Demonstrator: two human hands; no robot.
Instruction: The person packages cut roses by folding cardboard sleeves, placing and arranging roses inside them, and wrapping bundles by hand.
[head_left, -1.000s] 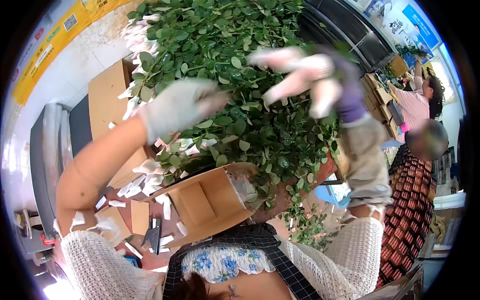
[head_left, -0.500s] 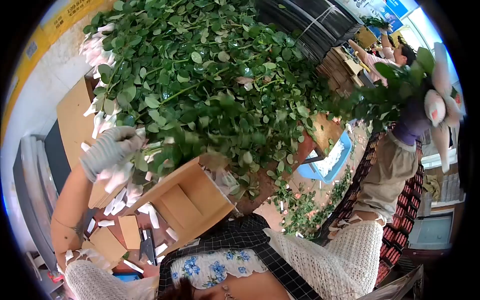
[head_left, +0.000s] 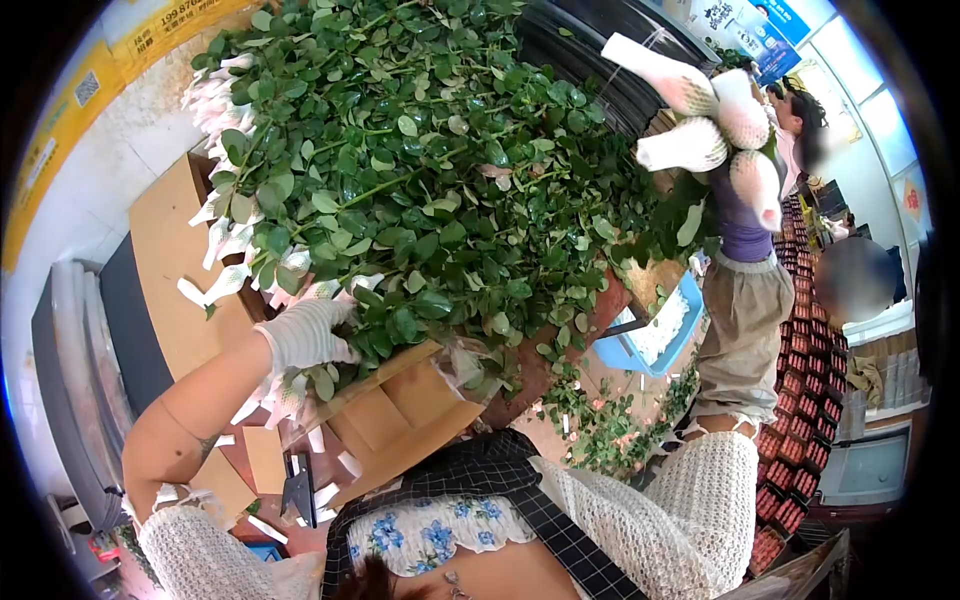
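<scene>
My right hand [head_left: 745, 225], in a purple glove, is raised at the right and closed around a bunch of roses [head_left: 755, 185]. Their heads wear white foam nets and fan out above the glove, with leaves hanging to the left. My left hand [head_left: 312, 335], in a whitish glove, reaches into the near left edge of a big heap of leafy rose stems [head_left: 420, 170]. Its fingertips are partly hidden among leaves and netted rose heads, so its grip is unclear. More netted roses [head_left: 285, 395] lie just below that hand.
An open cardboard box [head_left: 405, 410] sits in front of my body. To the right stand a blue tub [head_left: 655, 335] holding white pieces and a long bank of dark red crates [head_left: 800, 400]. Black stacked sheets [head_left: 580, 60] are at the back; another person [head_left: 795, 120] stands far right.
My right hand has swung inward and left with the bunch, its netted heads now facing me. My left hand has moved right and slightly down, deeper into the heap's edge.
</scene>
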